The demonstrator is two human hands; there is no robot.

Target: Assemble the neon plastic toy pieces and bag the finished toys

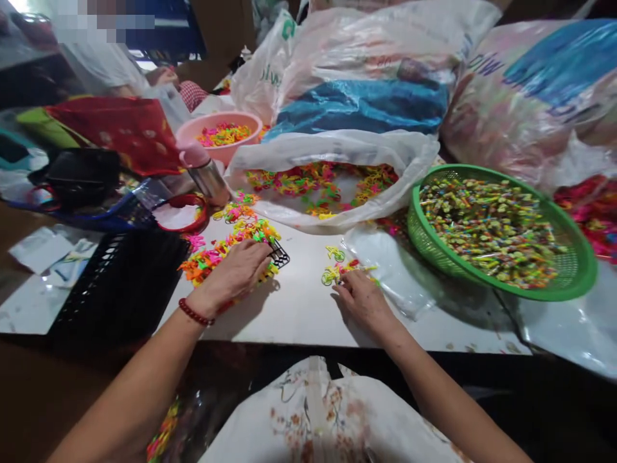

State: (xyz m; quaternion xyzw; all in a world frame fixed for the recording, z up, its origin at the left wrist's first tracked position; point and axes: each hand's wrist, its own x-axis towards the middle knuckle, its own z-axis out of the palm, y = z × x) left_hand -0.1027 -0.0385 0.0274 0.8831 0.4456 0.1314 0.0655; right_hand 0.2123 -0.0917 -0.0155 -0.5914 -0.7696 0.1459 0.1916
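On the white table (299, 315) right in front of you, there's a small cluster (332, 275) of plastic bits, mostly yellow, and your right hand (362, 296) is on it. Thumb and fingertips sit narrow and close together at its near edge, but I honestly can't tell if they've got a piece pinched. Over to the left is the bigger pile (219, 249), all orange, yellow, green and pink, with your left hand (241, 267) lying over its right side. Those fingers are curled down with the tips hidden, so no clue whether they're holding anything. A black grid (279, 254) pokes out just past them. You've got a red bracelet (195, 313) on that wrist, btw.

Just beside your right hand there's a clear bag (390, 267) lying flat, then the big green basket (429, 247) loaded with little multicolored pieces. Beyond both hands, a white sack (405, 151) gapes open with more bright bits inside. Behind the pile you've got a thermos (207, 177), and a pink bowl (226, 153) of bits past that. A black crate (125, 283) sits at your far left, and stuffed sacks (366, 51) fill the back.
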